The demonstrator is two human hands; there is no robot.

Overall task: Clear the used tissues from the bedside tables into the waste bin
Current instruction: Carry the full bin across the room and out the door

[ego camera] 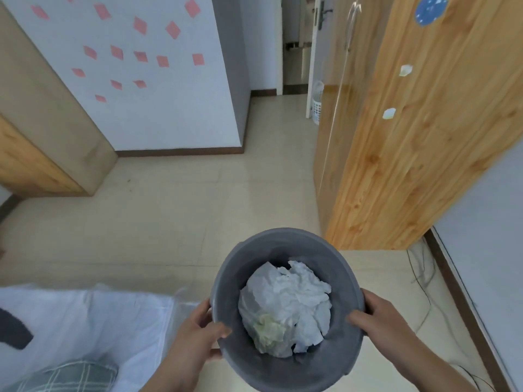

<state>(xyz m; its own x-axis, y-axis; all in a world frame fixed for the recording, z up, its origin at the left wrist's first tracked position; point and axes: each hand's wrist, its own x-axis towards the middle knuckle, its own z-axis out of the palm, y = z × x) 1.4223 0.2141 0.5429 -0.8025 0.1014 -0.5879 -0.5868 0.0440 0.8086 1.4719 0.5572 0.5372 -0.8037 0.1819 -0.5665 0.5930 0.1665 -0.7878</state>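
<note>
A round grey waste bin [283, 244] is held up in front of me, low in the view, its mouth facing the camera. Crumpled white tissues [285, 306] fill its bottom. My left hand [198, 332] grips the bin's left rim, thumb inside the wall. My right hand [379, 315] grips the right rim, thumb over the edge. No bedside table is in view.
A bed with white sheet [85, 329] lies at lower left. A tall wooden wardrobe [410, 137] stands at right. Beige tiled floor [198, 207] stretches ahead to a white wall with pink notes [141, 58]. Cables [421, 275] trail along the right wall. An open door [311, 66] is at the back.
</note>
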